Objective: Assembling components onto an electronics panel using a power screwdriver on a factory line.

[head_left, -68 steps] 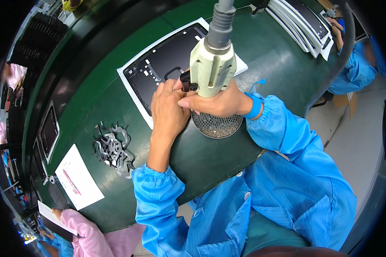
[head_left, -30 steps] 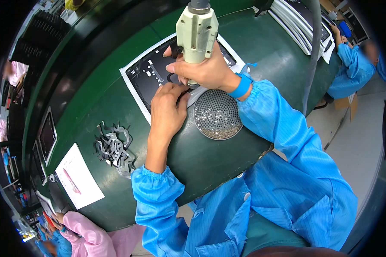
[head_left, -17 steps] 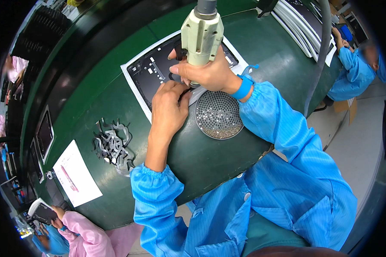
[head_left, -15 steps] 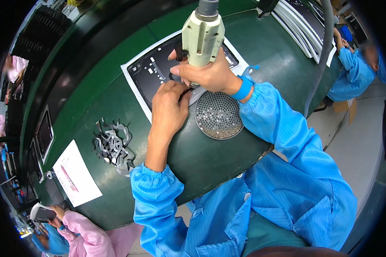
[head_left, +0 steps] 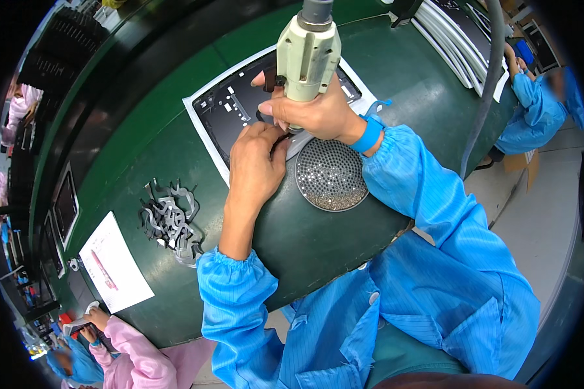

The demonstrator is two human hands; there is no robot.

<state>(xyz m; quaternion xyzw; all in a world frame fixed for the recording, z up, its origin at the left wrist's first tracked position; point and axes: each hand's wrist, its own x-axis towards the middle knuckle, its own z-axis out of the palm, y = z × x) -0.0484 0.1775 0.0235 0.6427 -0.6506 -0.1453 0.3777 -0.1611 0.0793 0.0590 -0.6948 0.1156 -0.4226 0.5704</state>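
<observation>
Both hands meet over the black panel (head_left: 240,110) on the green counter (head_left: 143,155): right hand (head_left: 311,117) clamped round the hanging cream screwdriver (head_left: 307,48), left hand (head_left: 256,162) pinching at its tip. Beside the panel sits a round screw tray (head_left: 331,175). Panel looks stiff, light; best steadied by its edge

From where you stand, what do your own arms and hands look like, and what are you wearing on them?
Both hands, the left hand and the right hand, are bare, without gloves. Each forearm comes out of a loose bright blue smock sleeve with fine stripes and a gathered elastic cuff. The left sleeve is pushed up, so its forearm shows. A plain blue wristband sits on the right wrist. No rings are visible.
</observation>
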